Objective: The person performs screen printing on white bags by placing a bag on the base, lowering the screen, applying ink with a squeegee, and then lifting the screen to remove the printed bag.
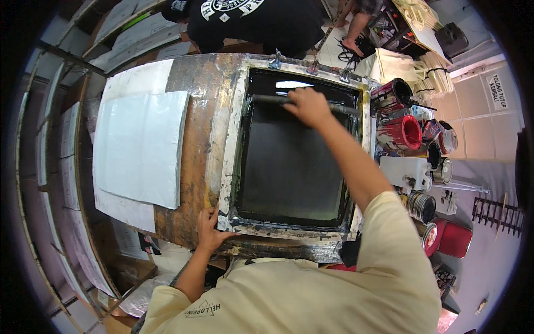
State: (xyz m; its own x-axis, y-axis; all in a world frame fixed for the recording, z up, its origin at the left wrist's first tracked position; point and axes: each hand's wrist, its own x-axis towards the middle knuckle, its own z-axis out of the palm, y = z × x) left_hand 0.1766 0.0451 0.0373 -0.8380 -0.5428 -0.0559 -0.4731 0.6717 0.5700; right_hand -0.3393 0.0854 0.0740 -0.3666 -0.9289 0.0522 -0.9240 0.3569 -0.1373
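Observation:
A screen-printing frame (225, 167) with pale, ink-stained edges lies on a worn wooden table (196, 128). Dark ink covers its mesh (289, 172), wet and glossy along the far end. Near that end, my right hand (308, 106) is closed on a long squeegee (268, 99), which spans most of the mesh's width. The squeegee's blade edge is hidden from sight. At the near left corner of the frame, my left hand (211, 229) grips the wood, its thumb stretched along the near edge. Small clamps (275, 60) sit along the frame's far side.
Left of the frame lies a stack of white sheets (139, 147). Ink cans, including a red one (399, 133) and a dark one (392, 96), crowd the right side with a white jug (405, 171). Someone in a black shirt (256, 25) is beyond the table; metal racks (39, 128) stand left.

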